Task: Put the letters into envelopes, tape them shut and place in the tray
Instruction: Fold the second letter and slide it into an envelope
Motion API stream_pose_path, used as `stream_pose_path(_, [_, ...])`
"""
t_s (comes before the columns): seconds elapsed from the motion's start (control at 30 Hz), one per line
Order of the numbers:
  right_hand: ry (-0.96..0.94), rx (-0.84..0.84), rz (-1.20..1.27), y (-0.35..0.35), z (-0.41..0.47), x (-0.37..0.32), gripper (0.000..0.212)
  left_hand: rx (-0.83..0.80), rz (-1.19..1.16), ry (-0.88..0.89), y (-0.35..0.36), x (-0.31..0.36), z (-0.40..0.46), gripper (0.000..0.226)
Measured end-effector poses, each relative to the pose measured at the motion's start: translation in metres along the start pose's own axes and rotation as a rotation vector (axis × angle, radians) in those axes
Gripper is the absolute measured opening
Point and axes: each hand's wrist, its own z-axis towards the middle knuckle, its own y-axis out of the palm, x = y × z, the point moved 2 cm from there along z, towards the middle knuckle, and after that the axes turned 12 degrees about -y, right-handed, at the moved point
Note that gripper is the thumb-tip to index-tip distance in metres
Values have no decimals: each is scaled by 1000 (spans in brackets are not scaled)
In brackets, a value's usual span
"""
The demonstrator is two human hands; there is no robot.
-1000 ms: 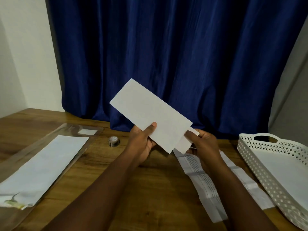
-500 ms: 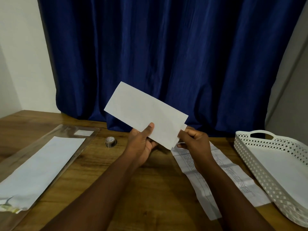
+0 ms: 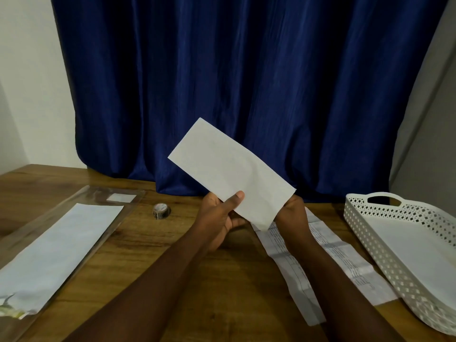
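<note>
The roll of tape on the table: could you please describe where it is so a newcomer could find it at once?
Start at the blue curtain behind the wooden table. Just in front of its hem, left of the left hand, sits the roll of tape, beside the clear sleeve. It is the only small round thing; everything near it is flat paper.

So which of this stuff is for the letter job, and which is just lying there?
For the job:
envelope, held up by both hands: left, right
printed letters on the table
tape roll
white tray
spare envelopes in a clear sleeve

Just there:
blue curtain
wooden table
</note>
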Motion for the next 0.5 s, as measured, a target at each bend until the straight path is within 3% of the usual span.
stream_pose_path(0.13, [58, 24, 126, -4, 0, -3, 17, 56, -47, 35, -7, 10, 1, 42])
stream_pose_path(0.3, [194, 169, 405, -14, 10, -7, 24, 96, -82, 53, -15, 16, 2, 36])
stream_pose_path(0.37, [221, 130, 417, -13, 10, -2, 30, 92, -50, 41, -13, 12, 2, 37])
stream_pose_path(0.5, [259, 98, 367, -14, 9, 5, 22, 83, 59, 31, -6, 9, 0, 41])
